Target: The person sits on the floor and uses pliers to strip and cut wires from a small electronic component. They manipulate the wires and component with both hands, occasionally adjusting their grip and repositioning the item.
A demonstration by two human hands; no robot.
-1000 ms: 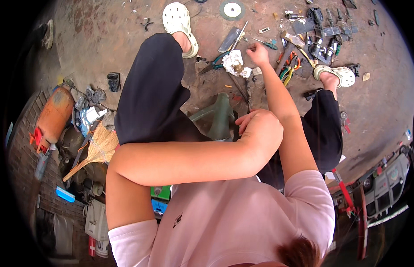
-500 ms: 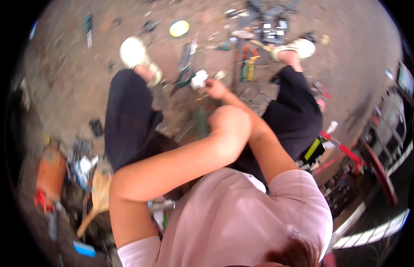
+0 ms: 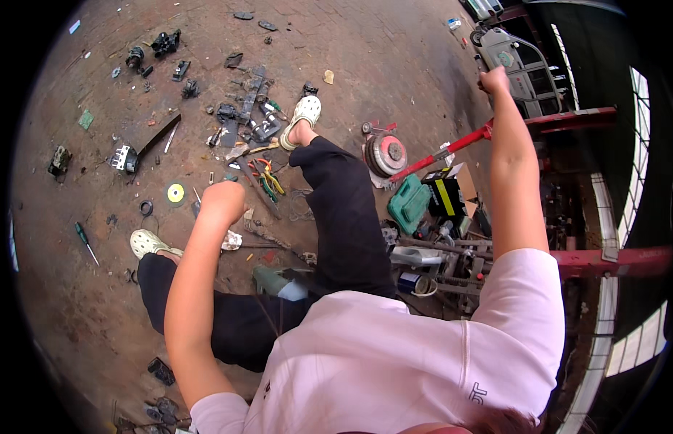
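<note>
My left hand [image 3: 224,202] hangs over the floor in front of my left knee. Its back faces up and the fingers are curled under, so anything inside the closed hand is hidden. Beside it are a crumpled white wad [image 3: 231,241], a yellow-and-white disc [image 3: 176,193] and several pliers [image 3: 265,177] with coloured handles. My right arm is stretched far out to the right, and my right hand [image 3: 494,79] is closed at its end. A small dark bit shows by its fingers, too little to name. Behind that hand stands a grey van [image 3: 528,72].
A red bar [image 3: 445,152] runs from a round metal drum [image 3: 386,153] toward a red post. Below lie a green plastic case [image 3: 409,205] and a black-and-yellow box [image 3: 443,194]. Dark machine parts [image 3: 264,119], a screwdriver [image 3: 85,242] and a green bottle-like thing [image 3: 278,282] are on the floor.
My hands were close together between my knees with the arms crossing; now they are wide apart, the right one flung out to the right. The view has turned toward the right.
</note>
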